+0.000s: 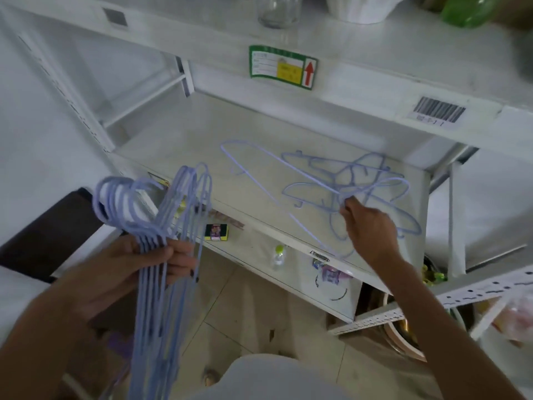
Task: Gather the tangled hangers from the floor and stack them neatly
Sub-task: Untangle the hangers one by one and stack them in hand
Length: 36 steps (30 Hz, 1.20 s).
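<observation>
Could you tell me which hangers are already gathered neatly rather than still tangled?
The bunch gripped in the left hand, hooks aligned; the tangled hangers lie crisscrossed on the shelf.

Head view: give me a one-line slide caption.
Left hand grips a bundle of lilac hangers while right hand pinches tangled hangers on the white shelf.

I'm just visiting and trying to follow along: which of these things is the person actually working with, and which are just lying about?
Part of the job:
- bundle of gathered hangers, gripped in the left hand
- tangled hangers on the white shelf, with the right hand pinching one

Just lying about:
- glass jar
- green object
- small plastic bottle
- little colourful box
- barcode label
</observation>
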Tool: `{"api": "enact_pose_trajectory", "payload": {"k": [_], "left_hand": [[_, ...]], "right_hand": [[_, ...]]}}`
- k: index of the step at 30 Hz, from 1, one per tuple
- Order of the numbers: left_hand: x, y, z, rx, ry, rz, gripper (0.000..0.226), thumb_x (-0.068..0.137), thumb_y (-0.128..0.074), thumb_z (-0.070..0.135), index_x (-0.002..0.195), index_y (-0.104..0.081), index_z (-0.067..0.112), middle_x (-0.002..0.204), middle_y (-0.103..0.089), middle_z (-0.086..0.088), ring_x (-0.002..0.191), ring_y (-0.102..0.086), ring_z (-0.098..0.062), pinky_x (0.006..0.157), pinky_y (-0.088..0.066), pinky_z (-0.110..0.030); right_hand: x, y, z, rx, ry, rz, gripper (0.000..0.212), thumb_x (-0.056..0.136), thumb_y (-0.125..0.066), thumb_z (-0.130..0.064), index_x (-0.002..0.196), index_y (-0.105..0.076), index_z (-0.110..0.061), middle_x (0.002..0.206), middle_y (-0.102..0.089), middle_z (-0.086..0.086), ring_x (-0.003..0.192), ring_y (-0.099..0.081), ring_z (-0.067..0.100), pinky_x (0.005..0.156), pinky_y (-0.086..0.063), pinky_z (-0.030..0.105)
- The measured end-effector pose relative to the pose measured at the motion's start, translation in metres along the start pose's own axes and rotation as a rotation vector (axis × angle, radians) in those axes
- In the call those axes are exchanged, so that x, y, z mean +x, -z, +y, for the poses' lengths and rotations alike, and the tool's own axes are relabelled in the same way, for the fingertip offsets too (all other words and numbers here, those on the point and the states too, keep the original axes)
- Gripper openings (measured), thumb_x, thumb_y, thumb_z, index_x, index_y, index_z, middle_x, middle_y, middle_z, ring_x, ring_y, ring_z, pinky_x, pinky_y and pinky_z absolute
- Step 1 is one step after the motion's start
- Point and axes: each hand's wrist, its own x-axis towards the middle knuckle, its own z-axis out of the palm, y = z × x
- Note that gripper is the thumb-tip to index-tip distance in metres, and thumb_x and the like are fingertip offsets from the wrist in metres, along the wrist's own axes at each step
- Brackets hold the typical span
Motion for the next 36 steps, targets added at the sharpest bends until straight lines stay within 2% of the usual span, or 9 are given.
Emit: {"api": "enact_pose_trajectory", "payload": {"k": [3, 5, 10, 15, 19, 27, 31, 33, 36], "left_hand": [[0.017, 0.056, -0.021, -0.030, 0.002, 0.037, 0.051, 0.084, -0.066, 0.015, 0.127, -0.060, -0.012, 0.123, -0.068, -0.037, 0.111, -0.072, -0.043, 0.103, -0.052, -0.062], [0.023, 0.091, -0.034, -0.064, 0.027, 0.056, 0.060, 0.082, -0.078, 0.023, 0.130, -0.060, -0.010, 0.130, -0.064, -0.038, 0.120, -0.067, -0.048, 0.108, -0.046, -0.067], [0.028, 0.117, -0.043, -0.126, 0.036, -0.113, 0.070, 0.063, -0.099, 0.038, 0.119, -0.076, 0.003, 0.126, -0.072, -0.028, 0.115, -0.072, -0.038, 0.086, -0.063, -0.034], [0.035, 0.087, -0.047, -0.088, 0.070, -0.198, 0.031, 0.090, -0.073, 0.021, 0.116, -0.078, 0.005, 0.125, -0.073, -0.025, 0.113, -0.073, -0.036, 0.086, -0.063, -0.032], [0.036, 0.063, -0.055, -0.079, 0.093, -0.334, 0.047, 0.085, -0.084, 0.033, 0.122, -0.075, 0.006, 0.128, -0.072, -0.025, 0.121, -0.068, -0.041, 0.097, -0.060, -0.040], [0.035, 0.024, -0.060, -0.140, 0.068, -0.585, 0.035, 0.100, -0.061, 0.011, 0.132, -0.067, -0.001, 0.133, -0.068, -0.027, 0.124, -0.066, -0.042, 0.100, -0.057, -0.041], [0.036, 0.016, -0.065, -0.244, 0.059, -0.582, 0.042, 0.098, -0.051, 0.011, 0.133, -0.064, -0.005, 0.132, -0.067, -0.030, 0.122, -0.068, -0.042, 0.097, -0.058, -0.038], [0.037, 0.010, -0.062, -0.222, 0.054, -0.545, 0.035, 0.101, -0.059, 0.018, 0.129, -0.069, -0.002, 0.128, -0.070, -0.028, 0.117, -0.072, -0.038, 0.093, -0.060, -0.036], [0.039, 0.001, -0.059, -0.198, 0.061, -0.449, 0.031, 0.094, -0.071, 0.021, 0.117, -0.076, 0.001, 0.118, -0.075, -0.026, 0.105, -0.077, -0.033, 0.084, -0.063, -0.032]], "right_hand": [[0.017, 0.025, 0.001, -0.068, 0.144, 0.041, 0.013, 0.101, -0.063, -0.023, 0.098, -0.066, -0.010, 0.069, -0.071, 0.015, 0.059, -0.070, 0.041, 0.053, -0.051, 0.040], [0.027, 0.035, -0.006, -0.071, 0.217, 0.064, 0.008, 0.099, -0.067, -0.018, 0.096, -0.068, -0.011, 0.070, -0.072, 0.014, 0.057, -0.070, 0.040, 0.051, -0.054, 0.042], [0.040, 0.040, -0.053, 0.002, 0.634, 0.078, 0.052, 0.064, -0.081, 0.013, 0.102, -0.065, -0.019, 0.073, -0.070, 0.005, 0.054, -0.068, 0.028, 0.045, -0.051, 0.033], [0.035, 0.024, -0.137, -0.006, 0.914, -0.089, 0.050, 0.075, -0.067, 0.000, 0.111, -0.049, -0.031, 0.088, -0.060, -0.006, 0.068, -0.063, 0.016, 0.046, -0.041, 0.026], [0.038, 0.017, -0.189, 0.012, 1.111, -0.162, 0.069, 0.075, -0.066, 0.012, 0.128, -0.049, -0.027, 0.105, -0.069, -0.002, 0.077, -0.066, 0.023, 0.043, -0.043, 0.029], [0.021, 0.006, -0.211, -0.030, 1.192, -0.210, 0.043, 0.082, -0.074, 0.007, 0.121, -0.072, -0.010, 0.082, -0.068, 0.005, 0.069, -0.065, 0.025, 0.041, -0.046, 0.031], [0.007, 0.006, -0.201, -0.017, 0.957, -0.430, 0.021, 0.104, -0.053, -0.027, 0.099, -0.073, -0.021, 0.074, -0.058, -0.005, 0.073, -0.063, 0.027, 0.060, -0.044, 0.023], [0.001, 0.015, -0.207, -0.027, 0.929, -0.497, 0.017, 0.100, -0.058, -0.016, 0.110, -0.072, -0.012, 0.081, -0.064, 0.003, 0.072, -0.065, 0.029, 0.059, -0.052, 0.029], [-0.009, 0.019, -0.205, -0.065, 0.979, -0.292, 0.025, 0.081, -0.074, 0.002, 0.105, -0.075, -0.008, 0.078, -0.069, 0.006, 0.062, -0.068, 0.025, 0.042, -0.050, 0.030]]}}
